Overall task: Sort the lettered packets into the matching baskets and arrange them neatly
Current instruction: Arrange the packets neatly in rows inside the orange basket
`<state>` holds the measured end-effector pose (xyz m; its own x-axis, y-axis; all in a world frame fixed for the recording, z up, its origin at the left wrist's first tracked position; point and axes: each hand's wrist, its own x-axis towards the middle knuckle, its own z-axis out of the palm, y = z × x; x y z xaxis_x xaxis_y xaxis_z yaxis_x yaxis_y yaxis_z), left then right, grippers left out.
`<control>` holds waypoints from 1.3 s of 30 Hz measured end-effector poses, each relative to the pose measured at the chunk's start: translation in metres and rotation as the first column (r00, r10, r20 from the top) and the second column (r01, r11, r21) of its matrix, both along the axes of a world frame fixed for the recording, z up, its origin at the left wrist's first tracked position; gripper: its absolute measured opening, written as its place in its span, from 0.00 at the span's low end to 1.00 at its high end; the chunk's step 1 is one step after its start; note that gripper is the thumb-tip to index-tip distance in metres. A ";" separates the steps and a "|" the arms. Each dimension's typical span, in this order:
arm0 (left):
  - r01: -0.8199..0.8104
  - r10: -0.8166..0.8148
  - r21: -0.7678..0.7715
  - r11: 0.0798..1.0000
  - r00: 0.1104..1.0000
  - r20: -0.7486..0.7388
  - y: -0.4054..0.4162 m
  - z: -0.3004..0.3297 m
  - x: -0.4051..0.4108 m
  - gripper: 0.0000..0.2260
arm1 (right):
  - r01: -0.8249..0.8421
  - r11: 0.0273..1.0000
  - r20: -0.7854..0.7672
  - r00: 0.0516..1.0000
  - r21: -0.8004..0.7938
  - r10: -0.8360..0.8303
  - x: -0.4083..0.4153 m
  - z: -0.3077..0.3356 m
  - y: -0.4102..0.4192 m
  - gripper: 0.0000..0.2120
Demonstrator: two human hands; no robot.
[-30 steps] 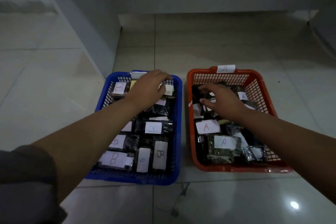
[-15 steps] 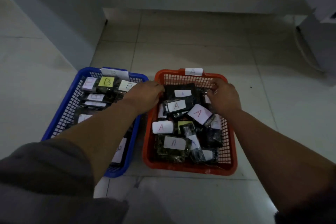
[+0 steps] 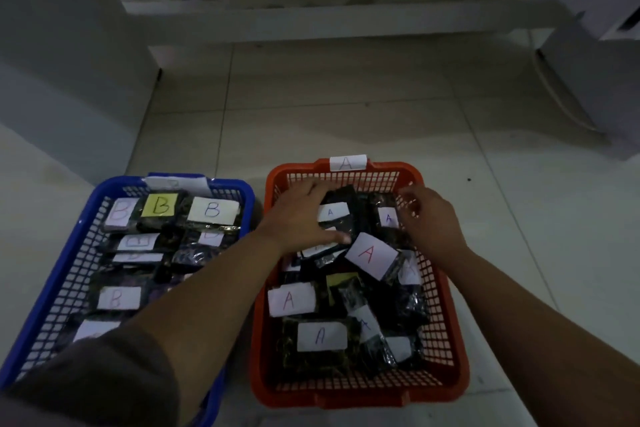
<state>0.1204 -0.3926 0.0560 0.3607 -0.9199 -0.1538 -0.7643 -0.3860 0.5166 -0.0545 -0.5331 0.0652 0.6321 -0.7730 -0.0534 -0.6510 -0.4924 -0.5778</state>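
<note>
Orange perforated plastic basket [image 3: 446, 291], rectangular, on the pale tiled floor [image 3: 346, 114]; white paper tag marked A [image 3: 347, 162] on its far rim; holds a loose heap of dark foil packets with white A labels, several overlapping and tilted, one large red-lettered A packet [image 3: 371, 255] lying skewed near the centre; blue perforated plastic basket [image 3: 74, 246] just beside it on the left, holding dark packets labelled B in rough rows, one yellow B label [image 3: 160, 205] at the far end. Left hand [image 3: 298, 218]: reaches across into the far part of the orange basket, fingers spread and fairly straight, resting on a black packet with a small A label [image 3: 334, 212]. Right hand [image 3: 429, 218]: at the far right corner of the same basket, fingers curled towards an A-labelled packet [image 3: 388, 218]; whether they grip it cannot be told.
</note>
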 end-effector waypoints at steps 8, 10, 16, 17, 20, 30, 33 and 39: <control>0.130 -0.125 -0.043 0.991 0.986 0.109 -0.020 -0.005 0.008 0.25 | -0.064 0.998 0.044 0.997 0.010 0.064 0.016 0.000 0.000 0.13; 0.245 -0.248 0.040 0.969 0.948 0.201 -0.013 -0.004 0.007 0.29 | -0.129 0.990 0.038 0.991 0.059 0.127 0.023 -0.006 0.004 0.14; 0.343 -0.363 0.119 0.932 0.863 0.351 0.005 -0.010 0.017 0.29 | -0.192 0.977 -0.056 0.979 0.094 0.198 0.049 -0.018 0.010 0.17; 0.348 -0.373 0.135 0.928 0.856 0.357 0.006 -0.011 0.016 0.28 | -0.163 0.981 -0.082 0.982 0.105 0.172 0.052 -0.019 0.011 0.17; 0.352 -0.369 0.109 0.930 0.892 0.260 0.008 -0.012 0.016 0.21 | -0.139 0.982 -0.151 0.976 0.124 0.157 0.058 -0.025 0.014 0.15; 0.146 -0.144 0.030 0.989 0.987 -0.076 -0.002 0.015 0.060 0.18 | 0.004 0.872 -0.077 0.996 0.489 0.039 0.063 -0.023 0.012 0.11; 0.006 -0.025 -0.095 0.995 0.980 -0.199 -0.001 0.030 0.071 0.18 | 0.126 0.727 -0.014 0.987 0.675 -0.158 0.067 -0.014 0.011 0.06; -0.136 0.079 -0.217 0.967 0.964 -0.253 0.006 0.041 0.087 0.14 | 0.312 0.505 -0.062 0.890 0.805 -0.452 0.067 -0.007 0.005 0.10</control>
